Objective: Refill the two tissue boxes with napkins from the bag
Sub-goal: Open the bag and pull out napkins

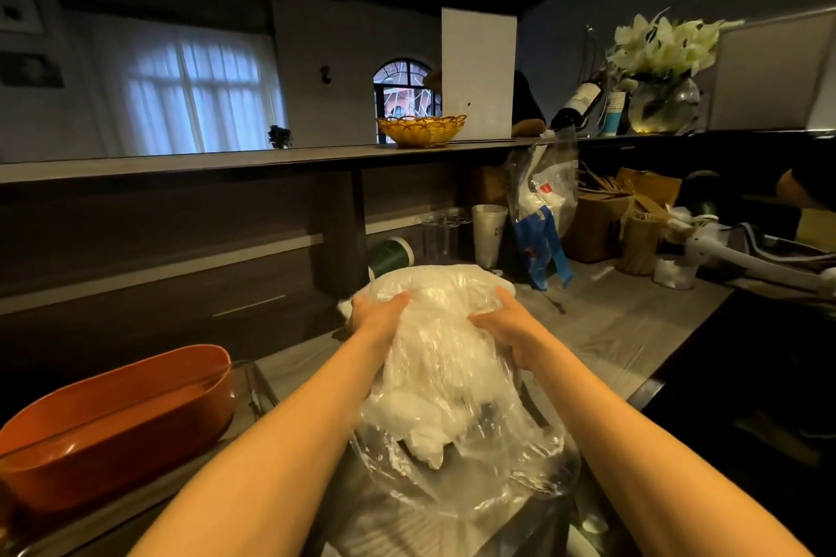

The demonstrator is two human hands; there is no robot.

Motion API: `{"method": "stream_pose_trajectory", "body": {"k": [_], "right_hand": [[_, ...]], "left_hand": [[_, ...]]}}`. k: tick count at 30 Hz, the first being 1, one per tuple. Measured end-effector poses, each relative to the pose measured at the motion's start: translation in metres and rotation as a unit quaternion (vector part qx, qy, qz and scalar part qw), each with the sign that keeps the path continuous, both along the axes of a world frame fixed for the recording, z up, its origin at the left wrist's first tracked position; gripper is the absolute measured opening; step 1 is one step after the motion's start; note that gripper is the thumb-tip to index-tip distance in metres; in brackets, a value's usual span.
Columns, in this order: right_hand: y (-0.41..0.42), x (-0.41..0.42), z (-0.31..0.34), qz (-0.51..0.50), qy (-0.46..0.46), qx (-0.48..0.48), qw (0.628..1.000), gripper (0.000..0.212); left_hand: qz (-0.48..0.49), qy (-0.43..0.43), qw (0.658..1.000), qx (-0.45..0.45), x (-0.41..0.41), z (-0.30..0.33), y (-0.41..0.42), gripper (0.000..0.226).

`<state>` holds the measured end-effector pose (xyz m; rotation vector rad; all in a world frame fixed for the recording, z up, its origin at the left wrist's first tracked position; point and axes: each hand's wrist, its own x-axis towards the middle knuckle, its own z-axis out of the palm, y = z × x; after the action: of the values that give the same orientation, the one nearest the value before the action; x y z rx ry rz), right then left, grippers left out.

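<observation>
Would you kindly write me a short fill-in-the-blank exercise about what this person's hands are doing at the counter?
1. Both hands grip a clear ____ bag of white napkins.
2. The left hand and right hand hold the bag's ____ end.
3. The tub left of the arms is ____ in colour.

Missing words: plastic; far; orange

Dim room; pale daylight enters through the curtained window [194,90]. Wide-angle bending at edges, soft, slightly blurred detail.

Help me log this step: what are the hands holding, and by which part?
Both hands grip the clear plastic bag of napkins at its far, upper end: left hand on the left side, right hand on the right.
</observation>
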<state>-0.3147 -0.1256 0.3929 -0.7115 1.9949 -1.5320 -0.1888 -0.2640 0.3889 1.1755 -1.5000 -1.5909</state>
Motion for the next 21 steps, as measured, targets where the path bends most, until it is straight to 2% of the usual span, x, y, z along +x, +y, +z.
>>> {"method": "stream_pose_trajectory", "body": {"k": [2, 5, 8, 11, 12, 13, 15, 16, 18, 21], "right_hand": [[-0.001, 0.004, 0.007, 0.026, 0.012, -0.068, 0.997, 0.061], [-0.007, 0.006, 0.024, 0.029, -0.028, -0.151, 0.988, 0.050], [-0.014, 0.004, 0.036, -0.030, -0.032, -0.175, 0.984, 0.065], [-0.019, 0.003, 0.026, -0.104, -0.036, -0.117, 0.987, 0.085], [-0.021, 0.004, 0.019, -0.097, -0.059, -0.086, 0.990, 0.091], [-0.023, 0.004, 0.011, -0.078, -0.065, -0.053, 0.993, 0.089], [-0.024, 0.007, -0.003, -0.062, -0.039, 0.003, 0.997, 0.069], [-0.023, 0.009, -0.008, -0.072, -0.017, 0.022, 0.997, 0.067], [-0.022, 0.005, -0.011, -0.079, 0.011, 0.043, 0.996, 0.068], [-0.020, 0.002, -0.010, -0.093, 0.007, 0.021, 0.995, 0.069]], "left_hand": [[0.000, 0.064, 0.998, -0.005, 0.001, 0.008, -0.002, 0.078], [0.082, 0.080, 0.987, -0.114, 0.002, 0.027, 0.002, 0.060], [0.153, 0.020, 0.966, -0.207, 0.006, 0.044, 0.006, 0.049], [0.148, -0.041, 0.961, -0.231, 0.011, 0.039, 0.004, 0.037], [0.116, -0.072, 0.966, -0.221, 0.012, 0.031, 0.003, 0.043], [0.075, -0.107, 0.970, -0.204, 0.012, 0.023, 0.002, 0.053], [0.014, -0.154, 0.977, -0.147, 0.012, 0.008, 0.003, 0.067], [0.004, -0.161, 0.979, -0.123, 0.011, 0.004, 0.004, 0.069], [0.014, -0.151, 0.985, -0.081, 0.009, 0.001, 0.005, 0.072], [0.047, -0.102, 0.993, -0.034, 0.007, -0.005, 0.001, 0.091]]}}
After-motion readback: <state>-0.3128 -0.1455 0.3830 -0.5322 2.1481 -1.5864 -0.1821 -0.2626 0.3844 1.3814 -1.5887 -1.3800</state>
